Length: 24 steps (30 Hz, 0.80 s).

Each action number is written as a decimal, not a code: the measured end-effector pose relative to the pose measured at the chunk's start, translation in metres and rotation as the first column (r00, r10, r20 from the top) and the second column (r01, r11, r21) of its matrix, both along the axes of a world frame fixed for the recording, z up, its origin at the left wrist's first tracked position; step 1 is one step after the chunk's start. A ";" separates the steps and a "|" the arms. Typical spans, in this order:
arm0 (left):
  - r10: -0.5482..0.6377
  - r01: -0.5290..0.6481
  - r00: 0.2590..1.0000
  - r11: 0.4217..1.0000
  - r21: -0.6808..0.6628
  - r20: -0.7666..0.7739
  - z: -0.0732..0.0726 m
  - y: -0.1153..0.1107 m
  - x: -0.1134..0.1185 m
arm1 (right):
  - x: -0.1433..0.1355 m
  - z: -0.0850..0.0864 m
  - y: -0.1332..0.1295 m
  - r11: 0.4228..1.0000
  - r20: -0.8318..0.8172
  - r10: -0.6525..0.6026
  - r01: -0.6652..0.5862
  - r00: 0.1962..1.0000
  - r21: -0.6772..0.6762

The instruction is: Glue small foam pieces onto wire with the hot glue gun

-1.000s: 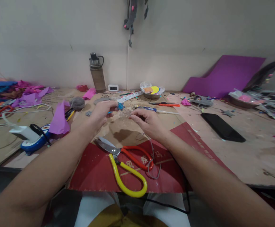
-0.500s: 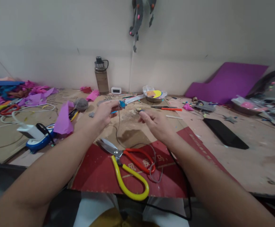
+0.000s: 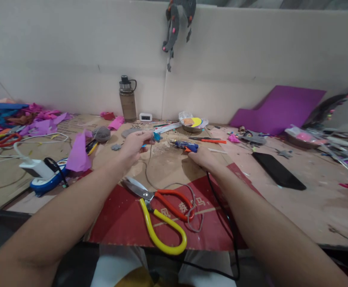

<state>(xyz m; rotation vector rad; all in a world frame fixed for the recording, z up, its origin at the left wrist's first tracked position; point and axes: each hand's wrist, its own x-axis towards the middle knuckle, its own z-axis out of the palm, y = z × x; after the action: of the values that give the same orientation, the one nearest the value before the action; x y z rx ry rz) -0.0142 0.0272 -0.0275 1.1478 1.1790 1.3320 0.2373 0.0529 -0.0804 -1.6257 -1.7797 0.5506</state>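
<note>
My left hand pinches a small blue piece at its fingertips; a thin grey cord hangs from there down to the board. My right hand is closed round a small blue glue gun with an orange trigger, its nozzle pointing left toward the blue piece, with a gap between them. A black cable runs from below my right hand to the table's front edge. Large scissors with one red and one yellow handle lie partly open on the red part of the cardboard, the cord looping over the red handle.
A bottle and small white clock stand by the wall. A power strip and purple felt lie left. A black phone, a bowl and a leaning purple sheet are behind or right.
My right hand has turned, and the blue glue gun in it now shows clearly. My left hand still pinches the blue piece. The view has tilted slightly upward.
</note>
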 end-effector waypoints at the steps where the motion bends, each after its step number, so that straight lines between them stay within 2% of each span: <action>1: -0.003 0.003 1.000 1.000 0.002 0.000 -0.001 0.000 0.000 | 0.000 0.001 0.002 0.999 -0.019 -0.022 0.022 1.000 -0.025; 3: 0.001 -0.001 1.000 1.000 0.002 0.003 -0.002 0.001 0.001 | -0.001 0.006 0.002 0.992 -0.023 -0.086 0.084 0.996 -0.100; 6: 0.007 -0.007 1.000 1.000 0.005 0.018 -0.002 0.000 0.001 | -0.007 0.017 -0.004 0.980 -0.165 -0.111 0.081 0.980 -0.180; 9: -0.020 0.020 0.999 1.000 -0.003 0.036 0.001 -0.001 0.001 | -0.017 0.027 -0.014 0.983 -0.356 -0.148 0.098 0.923 -0.153; 11: -0.032 0.032 0.999 0.999 -0.009 0.043 0.002 -0.002 0.001 | -0.022 0.033 -0.020 0.993 -0.507 -0.110 0.076 0.855 -0.088; 15: -0.036 0.036 0.998 0.999 -0.016 0.044 0.003 -0.003 0.003 | -0.029 0.042 -0.029 0.993 -0.727 0.067 -0.115 0.684 -0.016; 17: -0.045 0.045 0.998 0.999 -0.005 0.048 0.002 -0.004 0.003 | -0.030 0.046 -0.033 0.986 -0.758 0.117 -0.165 0.642 0.013; 19: -0.051 0.051 0.997 0.999 0.011 0.056 0.002 -0.003 0.004 | -0.032 0.049 -0.037 0.980 -0.752 0.175 -0.183 0.636 0.073; 24: -0.029 0.027 0.997 0.999 0.030 0.076 0.000 -0.002 0.003 | -0.039 0.052 -0.050 0.953 -0.642 0.301 -0.212 0.705 0.215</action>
<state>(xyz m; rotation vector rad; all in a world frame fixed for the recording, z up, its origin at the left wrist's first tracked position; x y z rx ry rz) -0.0110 0.0254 -0.0277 1.1202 1.0872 1.3639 0.1987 0.0029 -0.0280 -0.9011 -1.4369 0.9904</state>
